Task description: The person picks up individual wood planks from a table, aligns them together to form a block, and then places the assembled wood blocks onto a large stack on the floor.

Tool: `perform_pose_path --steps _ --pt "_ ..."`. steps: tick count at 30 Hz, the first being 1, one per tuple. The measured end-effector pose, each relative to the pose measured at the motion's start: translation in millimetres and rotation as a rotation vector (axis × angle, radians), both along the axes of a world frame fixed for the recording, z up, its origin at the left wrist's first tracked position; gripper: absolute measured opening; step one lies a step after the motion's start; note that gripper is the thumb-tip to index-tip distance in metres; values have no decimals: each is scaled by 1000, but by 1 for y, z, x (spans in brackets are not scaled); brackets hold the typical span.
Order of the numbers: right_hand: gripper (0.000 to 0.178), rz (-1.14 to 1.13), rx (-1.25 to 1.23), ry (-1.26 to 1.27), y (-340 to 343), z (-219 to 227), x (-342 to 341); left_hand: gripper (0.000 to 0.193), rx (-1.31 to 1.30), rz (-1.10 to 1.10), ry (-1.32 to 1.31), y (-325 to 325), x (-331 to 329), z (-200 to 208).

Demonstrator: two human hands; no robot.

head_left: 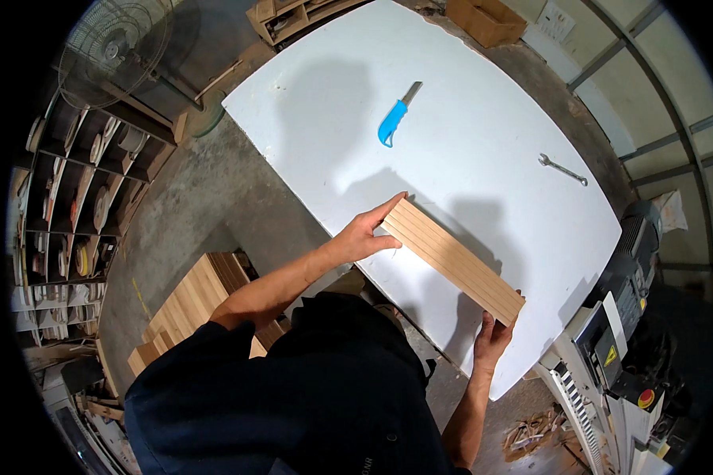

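A stack of long, narrow light-brown wooden boards (454, 260) is held between my two hands, slanting over the near part of the white table (309, 158). My left hand (370, 233) grips its far left end, thumb on the near side and fingers on the far side. Around the near right end, my right hand (495, 336) has its fingers closed, partly hidden under the wood. Beyond the boards lies a blue-handled saw-like knife (392, 123). To the right on the tabletop rests a metal wrench (563, 169).
Stacked wooden boards (194, 294) stand on the floor at my left. A machine with a red button (646, 398) and a motor (638, 237) adjoins the table's right side. Shelving (87, 182) and a standing fan (115, 51) are at far left; a cardboard box (486, 20) sits behind the table.
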State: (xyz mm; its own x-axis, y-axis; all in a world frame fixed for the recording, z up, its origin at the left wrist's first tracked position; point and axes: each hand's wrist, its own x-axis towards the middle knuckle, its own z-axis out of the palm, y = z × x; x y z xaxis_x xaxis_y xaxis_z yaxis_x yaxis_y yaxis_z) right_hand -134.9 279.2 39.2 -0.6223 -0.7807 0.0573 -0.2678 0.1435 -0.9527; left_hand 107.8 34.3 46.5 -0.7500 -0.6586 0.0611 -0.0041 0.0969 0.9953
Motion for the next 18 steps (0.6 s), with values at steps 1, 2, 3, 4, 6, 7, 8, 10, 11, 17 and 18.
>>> perform_pose_path --steps 1,2,3,4,6,7,8,10,11,17,18 --pt "64 0 1 1 1 0 0 83 35 12 31 2 0 -1" --pt "63 -10 4 -13 1 -1 0 83 70 25 62 5 0 -2" --pt "61 -20 7 -28 2 -2 0 83 71 26 64 7 -1 -4" --pt "61 -17 11 -22 3 -4 -1 83 101 53 77 9 -4 -5" --pt "59 -64 -17 -99 8 -12 -3 83 134 85 96 13 -8 -6" --pt "58 -65 -34 -102 8 -14 -5 83 72 97 57 14 -9 -2" --pt "58 -54 -33 -94 9 -15 -7 82 9 110 17 14 -11 1" --pt "58 -48 -31 -135 8 -18 -11 82 -55 122 -9 12 -11 4" --pt "48 -74 -46 -101 3 -14 -10 81 -119 124 -45 11 -9 3" --pt "24 -48 32 -34 11 -32 -19 76 -105 150 106 10 -5 -17" --pt "25 -22 -5 -18 9 -26 -18 76 -49 120 116 10 -6 -14"
